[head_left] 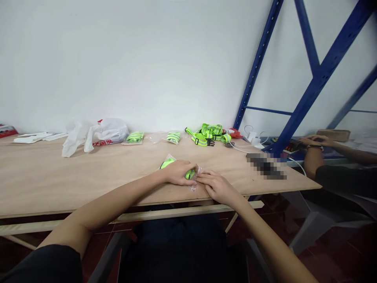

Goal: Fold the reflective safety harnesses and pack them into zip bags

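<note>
A clear plastic bag [193, 188] lies near the table's front edge with a folded neon-green reflective strap [190, 174] inside it. My left hand [179, 172] curls over the strap and covers its middle; green shows on both sides of the hand. At the bag's crinkled right end, my right hand [216, 186] has its fingers together, pinching the plastic. The two hands almost meet there. The undersides of the fingers are hidden. Further back sits a loose pile of reflective straps with black buckles [209, 134].
Bagged straps [134, 137] and another bagged strap [173, 136] lie along the wall, near white plastic bags [108, 131]. A blurred dark object [266, 166] and white cables are at right. Beside a blue metal rack [312, 84], another person's arms [313, 157] show.
</note>
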The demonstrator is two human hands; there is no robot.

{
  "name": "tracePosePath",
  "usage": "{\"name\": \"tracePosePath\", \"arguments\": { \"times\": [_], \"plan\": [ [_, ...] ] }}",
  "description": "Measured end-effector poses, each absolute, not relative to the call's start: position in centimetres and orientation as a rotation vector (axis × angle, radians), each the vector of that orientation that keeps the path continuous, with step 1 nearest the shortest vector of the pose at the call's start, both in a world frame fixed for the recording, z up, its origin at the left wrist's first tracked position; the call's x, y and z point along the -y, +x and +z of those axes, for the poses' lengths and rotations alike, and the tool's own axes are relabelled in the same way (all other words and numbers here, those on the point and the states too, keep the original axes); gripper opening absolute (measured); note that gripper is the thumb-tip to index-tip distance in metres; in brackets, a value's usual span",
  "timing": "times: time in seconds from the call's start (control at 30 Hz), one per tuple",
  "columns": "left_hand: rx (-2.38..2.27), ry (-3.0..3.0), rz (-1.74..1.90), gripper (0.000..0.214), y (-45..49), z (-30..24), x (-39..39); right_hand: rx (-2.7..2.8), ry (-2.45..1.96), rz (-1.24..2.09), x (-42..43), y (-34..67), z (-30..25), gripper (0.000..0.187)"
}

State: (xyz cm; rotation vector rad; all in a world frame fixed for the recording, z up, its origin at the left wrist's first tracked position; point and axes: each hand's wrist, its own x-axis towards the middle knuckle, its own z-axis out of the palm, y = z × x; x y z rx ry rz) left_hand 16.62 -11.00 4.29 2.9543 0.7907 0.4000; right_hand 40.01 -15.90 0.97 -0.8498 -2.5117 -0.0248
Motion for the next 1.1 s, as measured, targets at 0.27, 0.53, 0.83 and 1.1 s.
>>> {"name": "tracePosePath", "arguments": {
  "times": [0.27,0.53,0.83,1.1],
  "plan": [
    [-0.513,3.099,0.497,0.041,16.7,5.1,12.0,2.521,-0.852,-0.058,17.2,39.7,1.8,0.033],
    [-0.617,3.194,0.45,0.043,14.0,3.7,19.7,2.505,-0.823,-0.245,20.5,38.8,0.9,0.026],
    [-0.858,3.105,0.907,0.021,12.8,0.8,22.7,2.321,-0.67,-0.347,21.0,40.0,-0.7,0.014],
    [-0.67,3.006,1.249,0.025,12.0,0.7,22.8,2.249,-0.697,-0.037,21.4,41.5,0.2,0.018]
  ]
}}
